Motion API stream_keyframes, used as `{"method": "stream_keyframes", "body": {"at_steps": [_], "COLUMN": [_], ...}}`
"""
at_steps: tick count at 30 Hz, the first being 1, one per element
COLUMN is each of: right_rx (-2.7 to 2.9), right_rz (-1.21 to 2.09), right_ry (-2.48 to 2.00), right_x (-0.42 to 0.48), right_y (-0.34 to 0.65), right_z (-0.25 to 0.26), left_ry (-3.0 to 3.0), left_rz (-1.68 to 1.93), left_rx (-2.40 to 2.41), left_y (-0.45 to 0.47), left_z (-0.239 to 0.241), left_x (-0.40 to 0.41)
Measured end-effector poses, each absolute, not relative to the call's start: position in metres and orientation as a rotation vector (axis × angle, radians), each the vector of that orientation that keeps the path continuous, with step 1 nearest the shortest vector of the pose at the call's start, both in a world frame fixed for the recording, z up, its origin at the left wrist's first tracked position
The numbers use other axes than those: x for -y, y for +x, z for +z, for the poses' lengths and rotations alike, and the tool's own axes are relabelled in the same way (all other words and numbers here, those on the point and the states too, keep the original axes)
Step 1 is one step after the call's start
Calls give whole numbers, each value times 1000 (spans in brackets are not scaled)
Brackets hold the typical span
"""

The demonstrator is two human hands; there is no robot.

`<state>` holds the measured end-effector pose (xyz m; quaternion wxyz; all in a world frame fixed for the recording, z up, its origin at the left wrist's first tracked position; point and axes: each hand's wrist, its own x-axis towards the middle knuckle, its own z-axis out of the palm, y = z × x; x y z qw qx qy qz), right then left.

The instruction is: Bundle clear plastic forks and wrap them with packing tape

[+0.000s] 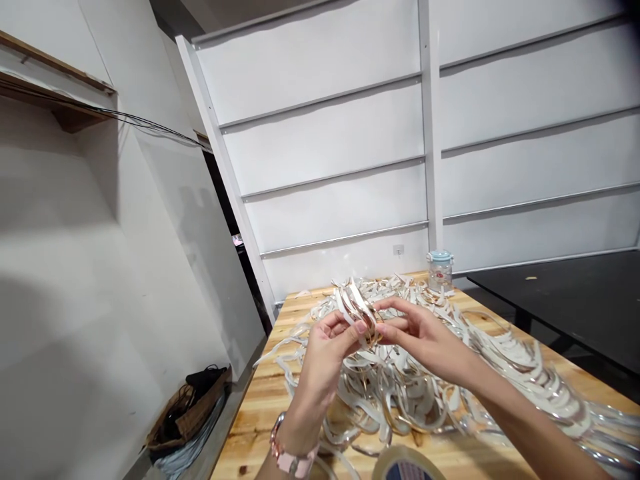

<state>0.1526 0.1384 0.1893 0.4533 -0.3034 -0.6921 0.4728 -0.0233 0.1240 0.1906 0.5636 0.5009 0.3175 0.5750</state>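
A small bundle of curved white and shiny gold strips (353, 300) is held up above the table. My left hand (333, 340) grips its left and lower side, thumb in front. At the bundle's right edge, my right hand (413, 330) pinches with thumb and fingertips. Below both hands spreads a tangled pile of similar white, silver and gold curved strips (400, 393). What exact kind of article these strips are, I cannot tell. A watch with a pink strap (295, 463) is on my left wrist.
The wooden table (245, 433) carries the pile, with a row of overlapping strips (535, 373) along its right side. A clear jar with a blue lid (441, 270) stands at the back. A tape roll (407, 463) lies at the near edge. A black table (565, 293) adjoins at right.
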Motion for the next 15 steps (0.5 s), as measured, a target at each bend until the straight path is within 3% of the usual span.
{"method": "stream_keyframes", "body": {"at_steps": [15], "right_rx": [1777], "right_rz": [1155], "right_ry": [-787], "right_x": [-135], "right_y": [155], "right_z": [189], "left_ry": [1242], "left_rz": [1370], "left_rx": [-804], "left_y": [-21], "left_z": [190], "left_x": [-125]}}
